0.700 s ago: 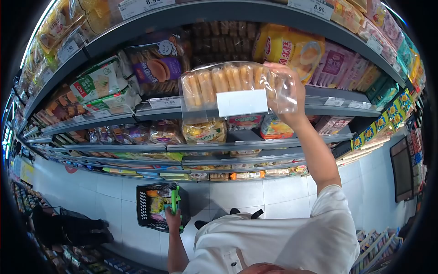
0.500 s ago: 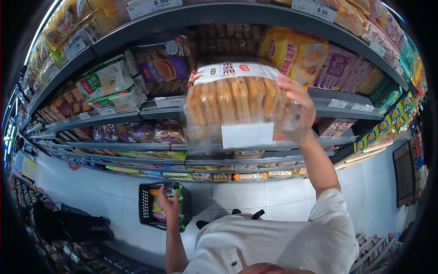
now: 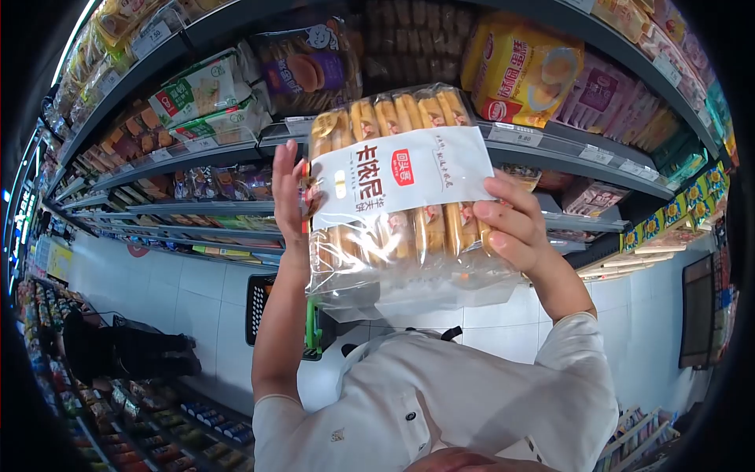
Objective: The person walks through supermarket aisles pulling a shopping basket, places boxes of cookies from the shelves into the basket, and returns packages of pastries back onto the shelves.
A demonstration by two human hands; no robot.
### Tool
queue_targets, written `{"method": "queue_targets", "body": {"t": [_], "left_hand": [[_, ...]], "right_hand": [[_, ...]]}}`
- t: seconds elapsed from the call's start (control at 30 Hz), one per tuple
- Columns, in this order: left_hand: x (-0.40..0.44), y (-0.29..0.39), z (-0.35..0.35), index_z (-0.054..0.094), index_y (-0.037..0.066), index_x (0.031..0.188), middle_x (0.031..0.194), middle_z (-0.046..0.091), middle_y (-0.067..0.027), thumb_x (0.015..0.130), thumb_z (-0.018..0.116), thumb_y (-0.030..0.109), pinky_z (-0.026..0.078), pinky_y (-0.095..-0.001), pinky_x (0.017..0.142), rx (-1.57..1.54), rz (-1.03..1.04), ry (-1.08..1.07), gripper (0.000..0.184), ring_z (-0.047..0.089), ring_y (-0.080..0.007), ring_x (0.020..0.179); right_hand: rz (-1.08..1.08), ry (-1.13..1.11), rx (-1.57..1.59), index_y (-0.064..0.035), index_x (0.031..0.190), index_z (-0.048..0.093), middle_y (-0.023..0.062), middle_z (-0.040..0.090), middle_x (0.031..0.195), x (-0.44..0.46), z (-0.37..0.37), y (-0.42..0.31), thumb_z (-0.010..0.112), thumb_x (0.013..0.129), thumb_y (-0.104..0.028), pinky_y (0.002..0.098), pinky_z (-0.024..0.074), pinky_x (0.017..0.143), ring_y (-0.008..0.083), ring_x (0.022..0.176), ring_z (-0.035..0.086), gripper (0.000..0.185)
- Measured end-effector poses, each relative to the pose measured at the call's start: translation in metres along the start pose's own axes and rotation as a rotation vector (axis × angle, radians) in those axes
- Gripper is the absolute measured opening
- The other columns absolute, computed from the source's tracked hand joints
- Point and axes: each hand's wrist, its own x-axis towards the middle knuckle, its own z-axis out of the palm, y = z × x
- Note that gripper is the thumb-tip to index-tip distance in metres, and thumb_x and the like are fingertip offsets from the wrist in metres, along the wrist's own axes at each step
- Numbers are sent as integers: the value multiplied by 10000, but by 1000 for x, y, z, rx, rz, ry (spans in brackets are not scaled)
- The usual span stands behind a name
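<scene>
Pack (image 3: 429, 169) is off the shelf (image 3: 244, 17), not in the basket (image 3: 257, 308) yet. Right hand (image 3: 521, 224) grips it, left hand (image 3: 289, 197) wide open alongside.

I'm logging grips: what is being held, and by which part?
The right hand grips a clear food pack by its right end; the left hand is at its left edge, contact unclear.

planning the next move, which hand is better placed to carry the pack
Probably the right hand: its fingers curl over the front of the clear pack at one end. The left hand is at the opposite end with fingers extended, looking less secure.
</scene>
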Motion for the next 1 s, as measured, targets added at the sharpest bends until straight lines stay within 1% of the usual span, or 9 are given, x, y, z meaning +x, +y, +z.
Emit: {"method": "queue_targets", "body": {"t": [0.03, 0.2, 0.33, 0.4, 0.43, 0.47, 0.57, 0.77, 1.0], "left_hand": [[11, -14, 4, 284, 135, 1503, 1525, 312, -236, 920, 679, 285, 394, -501, 1112, -43, 375, 8, 720, 402, -395, 1374], [26, 13, 2, 462, 103, 1237, 1286, 604, -208, 848, 741, 155, 439, -489, 1059, 175, 428, -35, 481, 521, -406, 1283], [22, 12, 5, 457, 68, 1235, 1306, 579, -221, 866, 722, 143, 337, -524, 1121, -215, 261, -132, 460, 517, -394, 1283], [0, 5, -11, 622, 11, 1162, 1045, 671, -128, 826, 777, 234, 534, -368, 849, -229, -256, -119, 432, 653, -214, 958], [23, 44, -13, 386, -31, 1371, 1272, 556, -154, 770, 839, 222, 430, -361, 1042, -58, -225, -382, 794, 568, -195, 1152], [48, 72, -7, 446, -16, 1318, 1209, 587, -110, 706, 887, 232, 479, -346, 957, -359, -388, -327, 794, 592, -185, 1087], [77, 107, 11, 496, -3, 1255, 1144, 625, -89, 779, 831, 210, 517, -335, 877, -607, -591, -117, 620, 626, -169, 1005], [89, 90, 16, 468, -7, 1296, 1189, 612, -122, 897, 722, 312, 531, -338, 887, -686, -805, -224, 571, 623, -170, 1068], [98, 95, 16, 441, -2, 1319, 1191, 608, -117, 945, 659, 329, 555, -330, 857, -692, -912, -315, 545, 639, -152, 1045]], "right_hand": [[-4, 19, 2, -102, 1146, 435, 166, 590, 1231, -1, 1, -1, 652, 837, -36, 544, 516, 986, 413, 1156, 584, 383], [81, -39, 10, -102, 1236, 428, 186, 584, 1260, -6, -13, 7, 721, 812, -121, 517, 516, 965, 416, 1156, 584, 515], [395, -88, 7, -6, 1388, 368, 228, 530, 1354, 16, -32, 4, 862, 693, -290, 452, 417, 1045, 369, 1232, 547, 899], [503, -65, 4, 42, 1440, 338, 242, 505, 1391, 21, -26, 4, 908, 645, -345, 430, 369, 1087, 347, 1269, 528, 1052], [621, 105, 243, 64, 1459, 299, 230, 459, 1436, 16, -18, 7, 899, 668, -349, 423, 329, 1116, 326, 1315, 480, 1075], [727, 277, 487, 86, 1477, 261, 219, 413, 1481, 17, -12, 11, 890, 692, -353, 416, 288, 1145, 305, 1361, 432, 1098], [727, 252, 559, 47, 1524, 194, 196, 299, 1556, 41, -11, 19, 842, 765, -370, 392, 257, 1167, 276, 1423, 337, 1082], [886, 246, 688, 33, 1537, 187, 145, 336, 1547, 44, -5, 28, 726, 885, -168, 353, 255, 1165, 222, 1419, 342, 870], [1003, 282, 766, 36, 1530, 216, 142, 374, 1517, 44, -5, 36, 716, 892, -152, 336, 274, 1149, 203, 1380, 379, 832]]}}
